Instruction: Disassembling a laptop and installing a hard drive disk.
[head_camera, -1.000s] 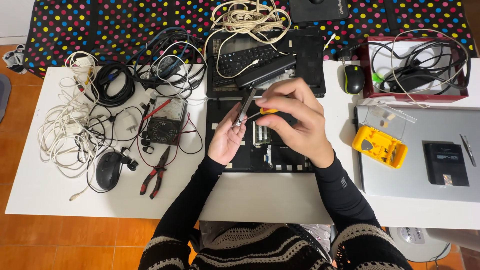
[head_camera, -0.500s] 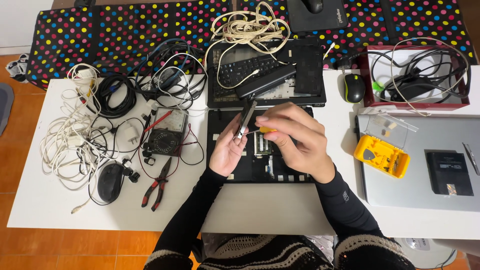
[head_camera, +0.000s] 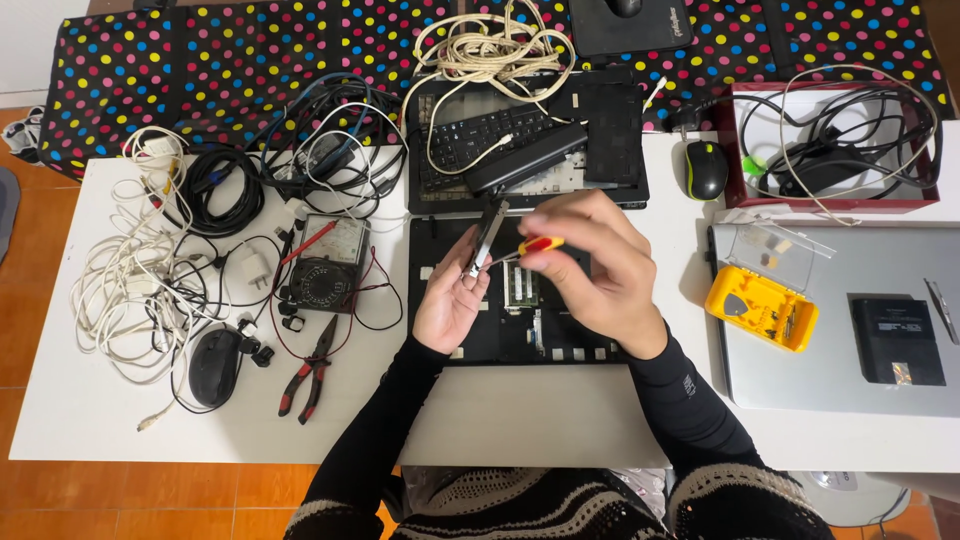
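Pliers (head_camera: 312, 368) and my multimeter (head_camera: 328, 264) lie left of centre, beside tangled white cables (head_camera: 130, 285). A yellow bit case (head_camera: 762, 309) sits at right.

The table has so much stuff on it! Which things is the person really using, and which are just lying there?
In use:
left hand holding a flat metal part
right hand holding a small screwdriver
opened laptop base beneath them

Just lying about:
pliers
multimeter
two mice
white cables
yellow bit case

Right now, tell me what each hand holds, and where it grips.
Left hand holds a flat metal part by its lower end. Right hand pinches a small screwdriver by its red-yellow handle.
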